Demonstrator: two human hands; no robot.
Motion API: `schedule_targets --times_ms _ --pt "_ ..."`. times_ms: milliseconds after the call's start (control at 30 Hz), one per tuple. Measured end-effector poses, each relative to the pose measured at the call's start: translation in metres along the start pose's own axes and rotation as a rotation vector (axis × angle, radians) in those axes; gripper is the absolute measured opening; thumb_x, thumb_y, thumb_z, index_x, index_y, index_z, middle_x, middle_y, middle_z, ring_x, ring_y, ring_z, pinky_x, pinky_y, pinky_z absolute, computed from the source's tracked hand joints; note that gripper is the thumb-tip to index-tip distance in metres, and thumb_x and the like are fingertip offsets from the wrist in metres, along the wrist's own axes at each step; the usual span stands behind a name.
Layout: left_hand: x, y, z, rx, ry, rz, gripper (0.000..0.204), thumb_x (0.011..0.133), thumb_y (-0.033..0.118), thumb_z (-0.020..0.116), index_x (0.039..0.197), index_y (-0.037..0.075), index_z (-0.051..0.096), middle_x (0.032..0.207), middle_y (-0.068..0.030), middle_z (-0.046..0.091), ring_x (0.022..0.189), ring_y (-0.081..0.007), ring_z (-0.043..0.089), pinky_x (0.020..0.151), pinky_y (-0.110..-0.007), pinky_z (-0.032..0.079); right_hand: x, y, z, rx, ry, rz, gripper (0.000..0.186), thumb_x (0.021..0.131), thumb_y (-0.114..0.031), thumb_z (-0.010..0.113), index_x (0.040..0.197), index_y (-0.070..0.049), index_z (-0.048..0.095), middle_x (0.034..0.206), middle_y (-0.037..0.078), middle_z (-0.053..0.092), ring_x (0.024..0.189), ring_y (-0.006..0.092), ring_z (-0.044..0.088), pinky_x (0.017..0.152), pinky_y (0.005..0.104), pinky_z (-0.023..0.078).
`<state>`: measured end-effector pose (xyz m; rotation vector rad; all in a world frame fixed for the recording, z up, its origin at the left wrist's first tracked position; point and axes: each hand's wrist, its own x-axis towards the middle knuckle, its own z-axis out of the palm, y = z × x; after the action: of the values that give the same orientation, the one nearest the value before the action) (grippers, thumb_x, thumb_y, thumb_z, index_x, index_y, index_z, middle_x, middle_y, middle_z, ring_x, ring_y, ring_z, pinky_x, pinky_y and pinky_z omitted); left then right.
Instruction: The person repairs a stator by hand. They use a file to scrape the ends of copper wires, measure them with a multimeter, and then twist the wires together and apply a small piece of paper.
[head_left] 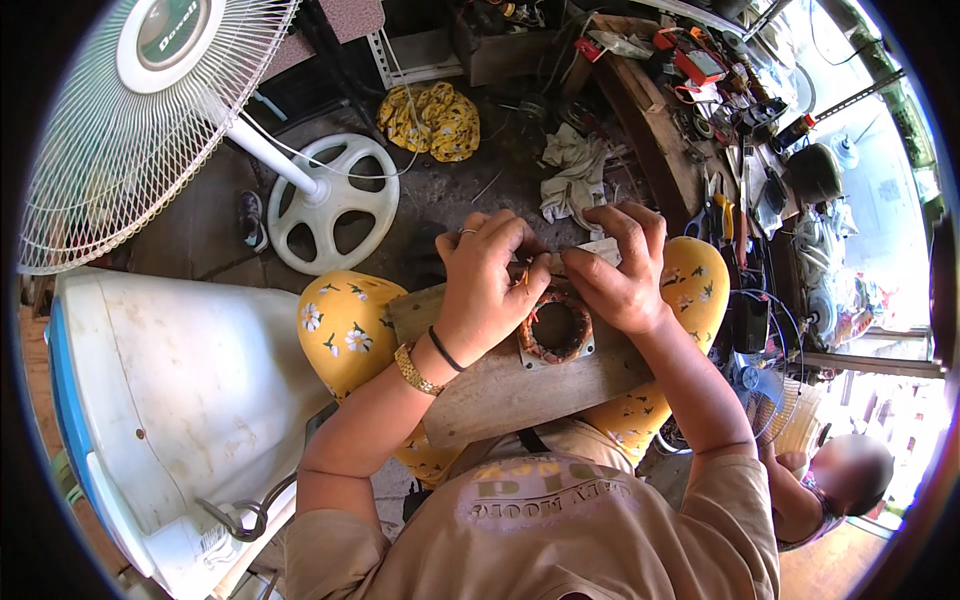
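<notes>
Two hands are showing, one left hand [488, 275] and one right hand [625, 275], along with one gold bracelet [416, 370], one black wristband [446, 350] and one finger ring [467, 231]. One copper-wound stator [553, 355] and one wooden board [530, 397] are showing too, and at least two fans are standing: one white pedestal fan [175, 115] and one blue-bladed fan [762, 390]. One yellow floral cloth bundle [430, 120], one pale floor rag [577, 178] and one other person [795, 505] are also appearing.

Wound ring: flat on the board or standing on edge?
Flat: the wound ring shows its round opening face-on from above, with pale mount corners against the wooden board.
</notes>
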<state>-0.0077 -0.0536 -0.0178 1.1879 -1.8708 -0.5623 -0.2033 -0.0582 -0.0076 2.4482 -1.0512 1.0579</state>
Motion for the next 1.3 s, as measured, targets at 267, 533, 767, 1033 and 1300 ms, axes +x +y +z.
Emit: schedule_targets --times_ms 267,533,767,1033,1300 --pt "-0.0006 -0.0009 -0.0003 -0.02 0.004 0.007 0.011 0.079 0.012 0.069 0.08 0.01 0.059 0.083 0.0002 0.061 0.088 -0.0238 0.057 0.082 -0.042 0.032 -0.0034 0.0008 -0.0013 -0.023 0.054 -0.015 0.031 0.056 -0.021 0.081 0.087 -0.022 0.074 0.118 0.008 0.063 0.102 0.0313 0.055 0.081 0.0384 0.05" --pt "-0.0011 -0.0019 0.0008 -0.047 0.001 -0.011 0.009 0.079 0.011 0.069 0.08 0.011 0.06 0.083 -0.0003 0.062 0.086 -0.0243 0.057 0.082 -0.041 0.032 -0.0041 -0.0006 -0.0015 -0.002 0.064 -0.018 0.034 0.053 -0.021 0.082 0.086 -0.022 0.074 0.117 0.008 0.063 0.1 0.0317 0.055 0.08 0.0389 0.05" --pt "-0.0014 -0.0003 0.0009 -0.002 0.0 0.011 0.009 0.079 0.013 0.069 0.08 0.012 0.061 0.083 0.0007 0.062 0.088 -0.0238 0.057 0.083 -0.041 0.032 -0.0069 0.0012 -0.0007 0.03 0.06 0.005 0.034 0.053 -0.017 0.082 0.085 -0.021 0.075 0.116 0.008 0.063 0.099 0.0318 0.055 0.079 0.0388 0.05" --pt "0.0005 -0.0008 0.001 -0.014 -0.022 -0.012 0.009 0.08 0.015 0.073 0.086 0.013 0.067 0.085 0.0011 0.064 0.089 -0.0228 0.059 0.083 -0.041 0.033 -0.0081 0.0021 0.0009 0.046 0.061 0.024 0.036 0.053 -0.016 0.083 0.087 -0.021 0.075 0.114 0.007 0.064 0.097 0.0319 0.055 0.078 0.039 0.05" --pt "0.0014 -0.0023 0.001 -0.058 -0.024 -0.015 0.008 0.079 0.015 0.077 0.083 0.014 0.07 0.083 0.0013 0.063 0.086 -0.0226 0.058 0.083 -0.04 0.033 -0.0099 0.0009 -0.0009 0.046 0.053 0.033 0.037 0.054 -0.015 0.082 0.089 -0.021 0.075 0.113 0.007 0.064 0.097 0.0319 0.055 0.079 0.0403 0.05"
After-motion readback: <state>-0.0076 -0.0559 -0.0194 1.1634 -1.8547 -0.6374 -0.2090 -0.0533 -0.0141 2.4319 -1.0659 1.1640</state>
